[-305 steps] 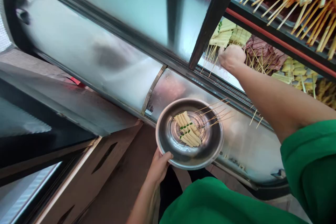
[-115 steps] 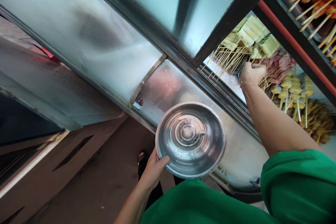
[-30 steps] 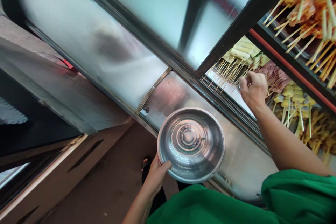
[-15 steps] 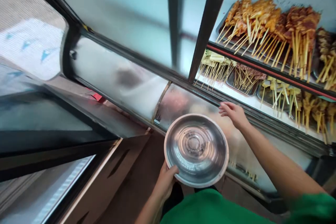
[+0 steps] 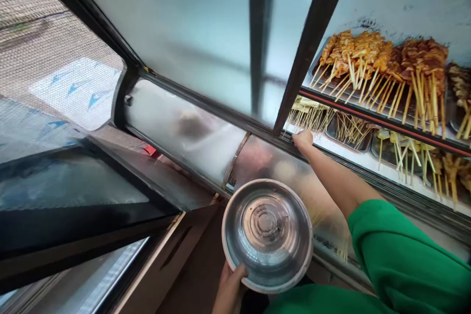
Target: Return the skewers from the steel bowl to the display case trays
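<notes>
1. Here the left hand (image 5: 230, 288) grips the near rim of the steel bowl (image 5: 267, 233), thumb hooked over the edge and fingers clenched beneath; the bowl sits empty, low before the green sleeve (image 5: 401, 260). Keeping it level and tucked near the cabinet glass (image 5: 191, 127) seems wise, so that nothing slides.
2. Further right, the right hand (image 5: 303, 140) rests at the foot of the dark door frame (image 5: 311, 44), on the sill of the open cabinet; whether its fingers close on the frame or merely press cannot be told.
3. Just beyond lie the pale skewers (image 5: 307, 114) on the lower shelf (image 5: 353, 153), with orange skewers (image 5: 368, 59) above. A steady, unhurried arm would likely spare the protruding sticks.
</notes>
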{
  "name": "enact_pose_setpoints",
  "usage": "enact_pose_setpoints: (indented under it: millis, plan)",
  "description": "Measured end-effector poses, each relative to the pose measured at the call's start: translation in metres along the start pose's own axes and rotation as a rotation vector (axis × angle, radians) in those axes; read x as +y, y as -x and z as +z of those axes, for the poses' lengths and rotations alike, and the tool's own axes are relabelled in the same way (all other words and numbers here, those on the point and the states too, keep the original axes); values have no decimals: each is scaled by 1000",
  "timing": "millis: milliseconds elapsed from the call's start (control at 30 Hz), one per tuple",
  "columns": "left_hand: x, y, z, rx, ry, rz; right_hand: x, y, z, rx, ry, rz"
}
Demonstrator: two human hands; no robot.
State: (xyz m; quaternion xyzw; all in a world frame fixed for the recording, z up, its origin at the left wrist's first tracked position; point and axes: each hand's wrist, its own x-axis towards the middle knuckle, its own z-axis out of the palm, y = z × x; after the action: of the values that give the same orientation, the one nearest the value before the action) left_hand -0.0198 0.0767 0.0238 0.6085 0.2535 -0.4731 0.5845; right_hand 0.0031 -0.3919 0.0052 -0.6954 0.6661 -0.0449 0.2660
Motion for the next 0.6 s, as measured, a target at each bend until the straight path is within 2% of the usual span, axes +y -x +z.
enact_pose_setpoints:
  millis: [200, 333, 400, 533, 600]
  plan:
    - [5, -3, 12, -25, 40, -23, -8, -25, -7, -55, -51, 9]
    - [12, 0, 17, -37, -2, -9, -5, -24, -16, -135, -33, -81]
    - [14, 1, 18, -47, -22, 7, 0, -17, -20, -120, 56, -162]
    - [16, 2, 17, -74, -27, 15, 11, 2, -18, 63, 343, -425]
    - [17, 2, 16, -74, -34, 10, 15, 12, -13, 43, 418, -531]
